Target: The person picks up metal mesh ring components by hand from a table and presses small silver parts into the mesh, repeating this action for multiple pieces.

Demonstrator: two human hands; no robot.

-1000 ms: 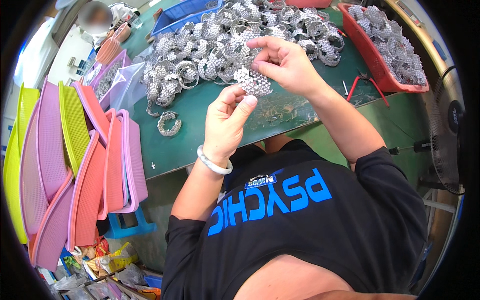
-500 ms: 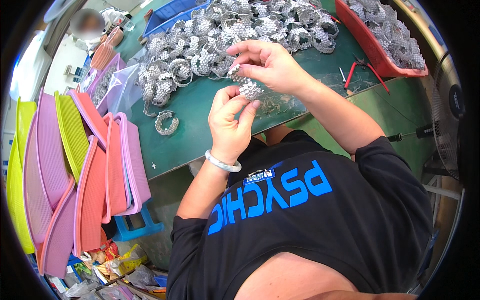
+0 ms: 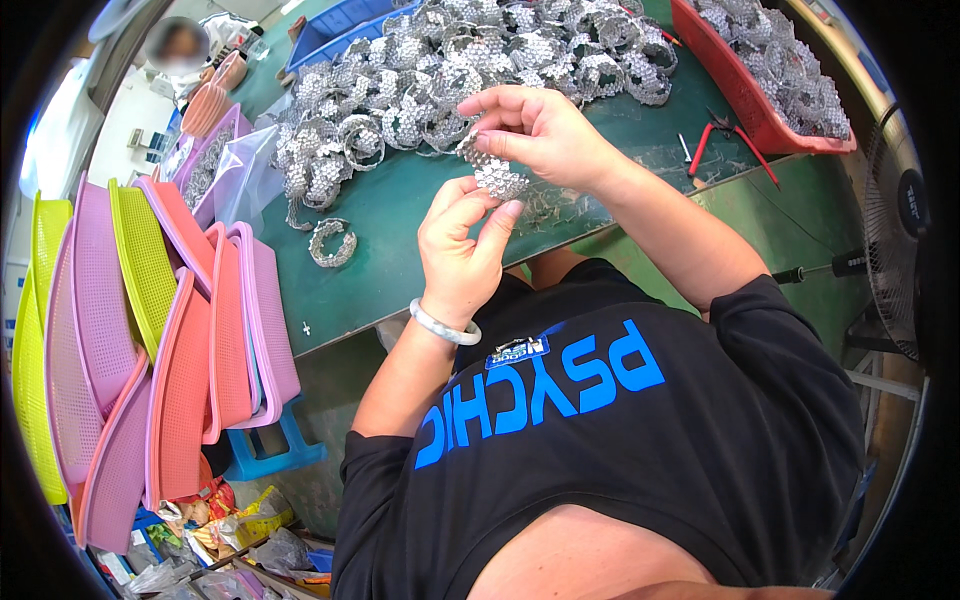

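Observation:
Over the near edge of the green table I hold a silver, bumpy-textured curved band [image 3: 499, 181], like a cuff bracelet, between both hands. My left hand [image 3: 462, 238] pinches its lower end between thumb and fingers. Above it, my right hand [image 3: 538, 130] grips the upper end with thumb and bent fingers. Parts of the band are covered by my fingers. A similar loose band [image 3: 317, 246] lies alone on the table to the left. Just beyond my hands spreads a large heap of such bands [image 3: 480, 65].
A red basket [image 3: 730, 85] full of bands stands at the far right, with red-handled pliers [image 3: 702, 148] near it. A blue bin [image 3: 345, 25] sits behind the heap. Nested coloured baskets [image 3: 180, 410] lean at the left above a blue stool [image 3: 275, 450]. A fan [image 3: 888, 220] stands right.
The held band has turned slightly, and its lower end shows a little wider. My hands have barely shifted and keep their grip.

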